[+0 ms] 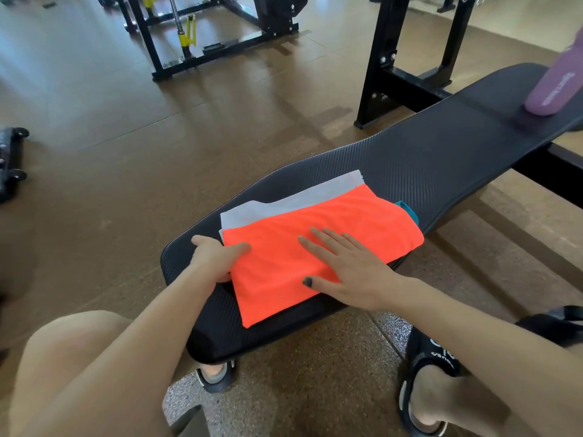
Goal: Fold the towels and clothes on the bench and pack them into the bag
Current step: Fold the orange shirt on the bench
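the right hand (350,266) lies flat on the orange cloth (315,257), fingers straight and a little spread, pressing the fold down. the left hand (214,257) sits at the cloth's left edge, thumb on top and the other fingers tucked under or beside it, so it seems to pinch that edge, though the fingers below are hidden. the orange cloth is folded and lies on a white cloth (284,203), with a bit of teal cloth (410,211) poking out at the far right. the whole pile sits on the near end of the black bench (441,159).

the likely trouble: the orange cloth hangs close to the bench's near edge, and its lower corner reaches toward the rim. a lift from the left edge alone could let the fold fall open, or drag the top piece off the white one beneath so the stack comes apart. the bench pad looks ribbed, so the bottom layer may catch and bunch while the upper ones slide.

further out, a purple bottle (555,86) stands on the far end of the bench, well apart from the pile. black gym frames (220,26) stand across the brown floor (126,121). the person's knee and sandalled feet crowd the space just beside the bench. no bag is clearly in view, so where the pile must go cannot be told.
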`<action>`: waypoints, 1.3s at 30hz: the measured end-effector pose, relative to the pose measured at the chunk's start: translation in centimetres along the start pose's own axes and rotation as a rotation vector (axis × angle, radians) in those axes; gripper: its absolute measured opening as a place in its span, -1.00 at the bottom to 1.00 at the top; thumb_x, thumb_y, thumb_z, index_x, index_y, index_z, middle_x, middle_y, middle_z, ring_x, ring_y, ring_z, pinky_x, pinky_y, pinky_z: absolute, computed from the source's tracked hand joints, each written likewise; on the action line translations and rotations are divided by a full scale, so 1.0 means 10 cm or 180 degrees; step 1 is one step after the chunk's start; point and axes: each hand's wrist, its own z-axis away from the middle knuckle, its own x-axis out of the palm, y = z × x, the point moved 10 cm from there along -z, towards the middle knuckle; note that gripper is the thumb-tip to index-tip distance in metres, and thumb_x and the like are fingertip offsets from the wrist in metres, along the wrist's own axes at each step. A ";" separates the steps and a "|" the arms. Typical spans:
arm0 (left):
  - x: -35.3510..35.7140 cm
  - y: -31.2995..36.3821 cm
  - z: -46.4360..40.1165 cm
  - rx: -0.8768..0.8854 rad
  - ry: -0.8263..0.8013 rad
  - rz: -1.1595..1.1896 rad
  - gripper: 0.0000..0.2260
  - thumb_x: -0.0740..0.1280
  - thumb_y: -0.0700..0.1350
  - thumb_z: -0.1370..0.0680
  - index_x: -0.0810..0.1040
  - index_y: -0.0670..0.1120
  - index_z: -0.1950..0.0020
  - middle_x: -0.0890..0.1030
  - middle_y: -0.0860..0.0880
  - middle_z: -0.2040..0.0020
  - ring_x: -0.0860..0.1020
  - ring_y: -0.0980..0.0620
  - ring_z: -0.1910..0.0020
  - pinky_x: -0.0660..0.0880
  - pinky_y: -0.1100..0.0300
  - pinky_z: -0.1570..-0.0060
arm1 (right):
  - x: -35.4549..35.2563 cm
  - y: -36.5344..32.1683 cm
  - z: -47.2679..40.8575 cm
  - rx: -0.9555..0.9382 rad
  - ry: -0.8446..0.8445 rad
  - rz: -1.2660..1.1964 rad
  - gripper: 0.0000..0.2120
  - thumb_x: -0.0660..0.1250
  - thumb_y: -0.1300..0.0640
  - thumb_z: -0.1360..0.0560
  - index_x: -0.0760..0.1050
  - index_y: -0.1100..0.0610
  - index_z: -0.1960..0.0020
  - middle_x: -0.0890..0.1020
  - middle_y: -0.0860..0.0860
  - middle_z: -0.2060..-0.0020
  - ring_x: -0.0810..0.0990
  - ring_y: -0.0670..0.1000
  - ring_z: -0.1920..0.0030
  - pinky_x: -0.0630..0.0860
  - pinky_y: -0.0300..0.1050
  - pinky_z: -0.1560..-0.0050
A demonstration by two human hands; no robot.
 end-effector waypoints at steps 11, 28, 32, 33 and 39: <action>0.28 0.00 0.19 -0.0002 -0.0398 0.1083 -0.67 0.43 -0.14 -0.55 0.48 -0.07 -0.29 0.66 -0.12 -0.12 0.65 -0.11 -0.04 0.62 0.00 0.03 | 0.21 -0.02 0.02 -0.0287 -0.0215 0.0625 -0.36 -0.20 -0.38 -0.57 -0.22 -0.26 -0.61 -0.19 -0.02 -0.63 -0.28 0.05 -0.61 -0.28 0.13 -0.58; 1.67 2.04 0.81 0.0852 -0.1241 0.0769 -0.26 0.34 -0.28 -0.09 0.28 -0.07 -0.28 0.46 -0.11 -0.08 0.61 -0.03 0.29 0.63 -0.01 0.16 | -0.78 0.91 0.48 0.1288 0.0821 -0.5707 -0.39 0.15 -0.40 -0.53 0.41 -0.08 -0.44 0.69 0.07 -0.13 0.69 0.13 -0.10 0.53 0.18 -0.24; 2.24 2.01 0.81 0.0620 -0.1292 0.0708 -0.07 0.44 -0.19 -0.21 0.11 0.07 -0.52 0.51 -0.11 -0.11 0.69 -0.18 0.00 0.64 -0.26 0.06 | -0.79 1.06 0.58 0.1059 0.0698 -0.5509 -0.56 0.26 -0.28 -0.54 0.55 0.08 -0.12 0.52 0.07 0.14 0.44 0.06 0.23 0.48 0.09 -0.14; 2.33 2.00 0.87 0.0602 -0.1299 0.0696 -0.14 0.46 -0.17 -0.28 0.14 0.07 -0.50 0.55 -0.11 -0.11 0.69 -0.15 0.03 0.65 -0.22 0.07 | -0.78 1.12 0.60 0.1083 0.0714 -0.5324 -0.64 0.28 -0.25 -0.54 0.56 0.04 -0.01 0.52 0.04 0.18 0.43 0.00 0.28 0.49 0.06 -0.14; 2.51 1.87 1.03 0.0312 -0.1676 0.1142 -0.82 0.22 -0.12 -0.62 0.38 -0.07 -0.22 0.63 -0.15 0.08 0.65 -0.07 0.36 0.61 0.10 0.29 | -0.66 1.62 0.66 0.1865 0.1208 -0.4514 -0.36 0.51 -0.23 -0.26 0.53 0.14 -0.18 0.68 0.13 -0.10 0.71 0.07 -0.03 0.64 -0.07 0.15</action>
